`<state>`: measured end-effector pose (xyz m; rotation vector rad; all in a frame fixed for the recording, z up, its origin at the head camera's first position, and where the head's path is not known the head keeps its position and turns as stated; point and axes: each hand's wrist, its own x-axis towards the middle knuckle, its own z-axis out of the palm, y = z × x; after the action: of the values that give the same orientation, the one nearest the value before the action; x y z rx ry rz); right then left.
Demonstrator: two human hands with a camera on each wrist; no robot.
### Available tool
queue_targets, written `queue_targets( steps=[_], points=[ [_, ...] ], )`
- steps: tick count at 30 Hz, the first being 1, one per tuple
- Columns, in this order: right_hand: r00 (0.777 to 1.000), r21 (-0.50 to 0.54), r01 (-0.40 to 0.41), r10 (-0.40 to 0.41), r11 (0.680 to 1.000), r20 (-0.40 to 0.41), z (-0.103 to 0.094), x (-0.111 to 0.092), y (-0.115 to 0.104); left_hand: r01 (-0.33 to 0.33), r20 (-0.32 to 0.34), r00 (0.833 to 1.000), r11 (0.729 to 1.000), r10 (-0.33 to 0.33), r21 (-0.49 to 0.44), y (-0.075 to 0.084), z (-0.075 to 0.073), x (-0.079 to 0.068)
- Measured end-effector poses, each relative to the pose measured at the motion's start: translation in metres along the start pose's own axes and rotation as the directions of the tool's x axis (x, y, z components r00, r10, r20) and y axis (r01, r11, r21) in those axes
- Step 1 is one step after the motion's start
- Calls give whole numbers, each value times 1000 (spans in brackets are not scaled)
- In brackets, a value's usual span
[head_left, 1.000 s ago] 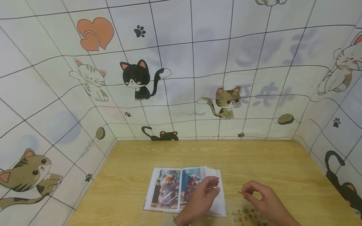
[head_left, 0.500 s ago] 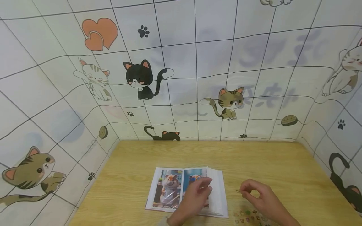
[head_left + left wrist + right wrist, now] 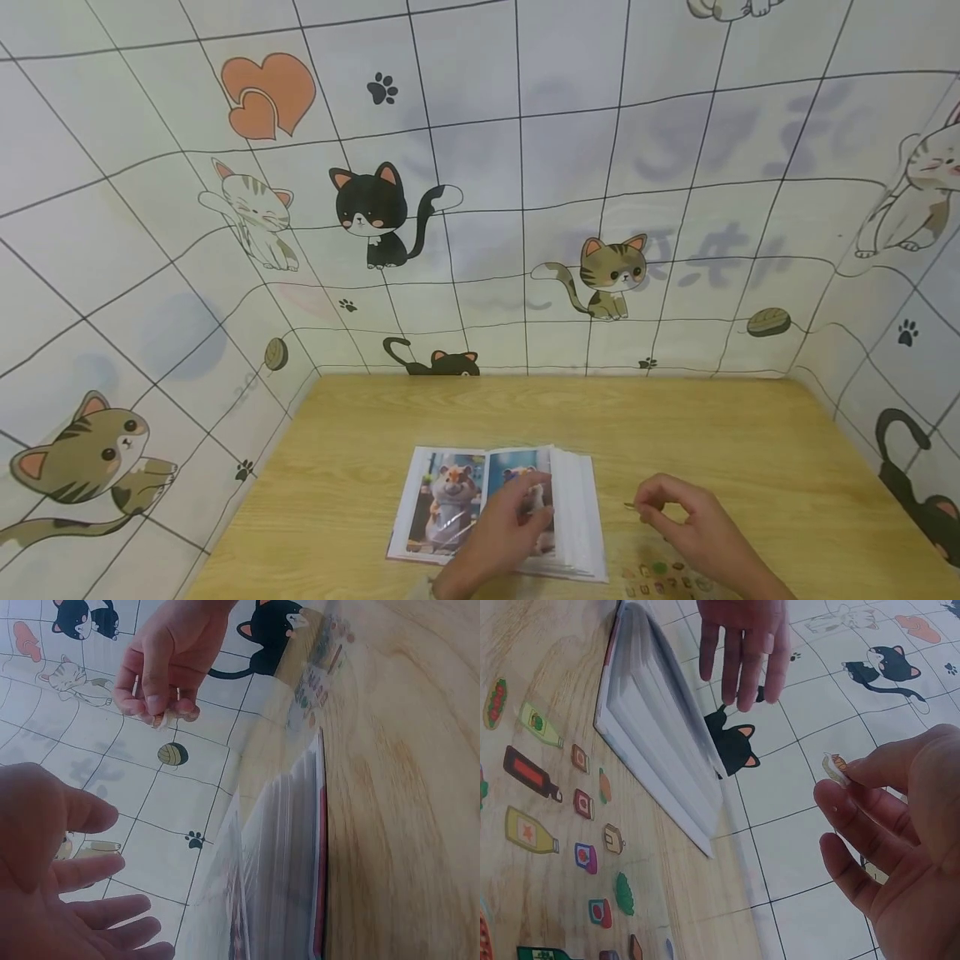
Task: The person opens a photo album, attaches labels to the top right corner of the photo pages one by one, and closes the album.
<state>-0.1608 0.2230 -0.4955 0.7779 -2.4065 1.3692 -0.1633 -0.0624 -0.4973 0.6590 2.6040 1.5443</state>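
Observation:
An open photo album (image 3: 581, 525) lies on the table, a cartoon hamster picture (image 3: 450, 512) on its left page and another picture on the right page. My left hand (image 3: 504, 527) is over the right page and partly hides that picture; its fingers (image 3: 112, 911) are extended and hold nothing in the left wrist view. To the right of the album, my right hand (image 3: 693, 521) pinches a small sticker (image 3: 835, 768) between thumb and fingertips. Below that hand lies a clear sticker sheet (image 3: 660, 570) with food and bottle designs (image 3: 531, 829), partly covered by the forearm in the head view.
The wood-grain table (image 3: 360, 417) extends behind and to both sides of the album. Walls with a cat-print covering (image 3: 487, 208) enclose it at the back, left and right. The album's loose pages (image 3: 656, 712) stand slightly fanned at the right.
My left hand has moved left from the album's right edge onto the right-page picture. The right hand keeps its pinch on the sticker and has come slightly closer to the album.

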Motion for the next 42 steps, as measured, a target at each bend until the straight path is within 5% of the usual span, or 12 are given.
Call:
queue_targets(
  steps=[6,11,19,34,42],
  points=[
    [1000,15,-4,4,1000,-15,0,2,-1,-144,59,989,973,136,180,-12,-1,0],
    [1000,19,3,-2,1000,-23,2,4,-2,-68,141,990,942,22,328,-17,-3,-4],
    [1000,34,-15,16,999,-23,5,10,-6,30,202,972,916,-121,401,-16,-2,-6],
    [998,71,-57,58,996,-18,8,16,-6,14,256,950,847,-177,532,-16,4,-6],
    [998,90,-53,55,995,-14,12,17,-2,-73,251,960,752,-125,655,-21,12,-7]
  ],
)
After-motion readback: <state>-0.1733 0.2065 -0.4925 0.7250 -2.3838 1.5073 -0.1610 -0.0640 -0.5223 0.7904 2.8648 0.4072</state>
